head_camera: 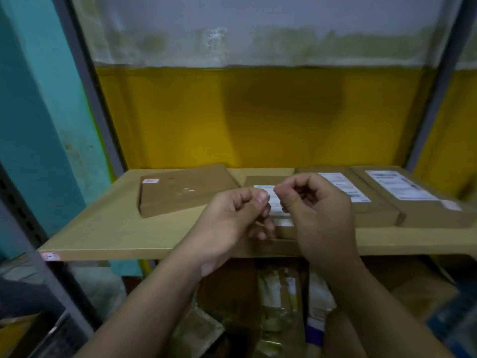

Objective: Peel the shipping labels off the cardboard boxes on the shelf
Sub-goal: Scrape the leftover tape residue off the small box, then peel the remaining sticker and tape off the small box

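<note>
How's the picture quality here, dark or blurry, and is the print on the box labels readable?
Head view: dim, yellowish light; soft blur throughout, heaviest at the right edge; the wide lens bends the shelf upright; print on the rightmost label is unreadable; the left hand and right hand are blurred at the fingertips.

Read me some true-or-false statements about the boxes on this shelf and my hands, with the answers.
1. The rightmost box carries a white shipping label. True.
2. The leftmost box has a large white label. False: it has only a small orange sticker near one corner.
3. The left hand and right hand both have curled fingers. True.
4. The wall behind the shelf is blue. False: it is yellow below and whitish above.
</note>
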`<state>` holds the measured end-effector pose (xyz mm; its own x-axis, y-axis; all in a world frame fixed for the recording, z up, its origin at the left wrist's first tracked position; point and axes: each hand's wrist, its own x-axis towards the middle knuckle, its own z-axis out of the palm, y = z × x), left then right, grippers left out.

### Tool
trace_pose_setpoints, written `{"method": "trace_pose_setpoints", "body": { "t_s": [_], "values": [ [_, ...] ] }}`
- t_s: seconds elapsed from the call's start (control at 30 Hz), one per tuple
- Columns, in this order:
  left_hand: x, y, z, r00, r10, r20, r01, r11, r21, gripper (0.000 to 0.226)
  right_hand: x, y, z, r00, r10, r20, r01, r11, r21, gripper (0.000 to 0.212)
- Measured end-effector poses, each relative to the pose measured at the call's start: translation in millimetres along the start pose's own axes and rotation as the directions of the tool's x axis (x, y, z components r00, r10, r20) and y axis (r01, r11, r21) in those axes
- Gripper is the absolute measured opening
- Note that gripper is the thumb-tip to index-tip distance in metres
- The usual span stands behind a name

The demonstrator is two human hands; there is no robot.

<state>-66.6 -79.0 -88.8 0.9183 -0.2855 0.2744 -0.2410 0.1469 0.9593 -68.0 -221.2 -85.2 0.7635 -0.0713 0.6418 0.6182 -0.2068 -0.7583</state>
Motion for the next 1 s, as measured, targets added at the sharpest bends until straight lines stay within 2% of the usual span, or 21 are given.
{"method": "trace_pose_setpoints", "body": {
  "t_s": [0.13,0.27,0.5,0.63,0.7,0.8,1.0],
  "values": [
    [12.2,-6.7,41.1,0.998,-0.01,0.07,0.024,0.98,-0.198,0.02,-9.2,-9.3,-27.7,0.997,0.059,-0.057,-0.053,0.994,0.097,0.007],
    [17.8,-14.7,73.6,0.991,-0.044,0.13,0.091,0.921,-0.378,0.022,-19.0,-10.7,-53.7,0.972,0.183,-0.146,-0.156,0.971,0.181,0.004],
    [16.5,-28.1,124.0,0.956,-0.142,0.258,0.258,0.825,-0.503,0.028,-45.6,-5.3,-88.9,0.898,0.28,-0.34,-0.203,0.948,0.244,0.013],
    [13.4,-41.7,159.3,0.936,-0.22,0.273,0.34,0.759,-0.555,0.025,-63.1,-2.8,-110.4,0.852,0.307,-0.425,-0.196,0.938,0.286,0.008],
    [11.0,-48.8,172.2,0.921,-0.236,0.309,0.375,0.746,-0.551,0.02,-73.1,0.0,-121.4,0.84,0.324,-0.436,-0.201,0.931,0.306,0.003],
    [10.4,-57.4,185.2,0.884,-0.29,0.368,0.441,0.779,-0.445,0.034,-85.6,3.6,-139.6,0.851,0.317,-0.419,-0.205,0.935,0.29,0.01],
    [14.3,-61.2,195.0,0.821,-0.432,0.374,0.547,0.783,-0.296,0.02,-100.7,25.7,-167.4,0.842,0.253,-0.476,-0.245,0.966,0.081,0.009]
  ]
}}
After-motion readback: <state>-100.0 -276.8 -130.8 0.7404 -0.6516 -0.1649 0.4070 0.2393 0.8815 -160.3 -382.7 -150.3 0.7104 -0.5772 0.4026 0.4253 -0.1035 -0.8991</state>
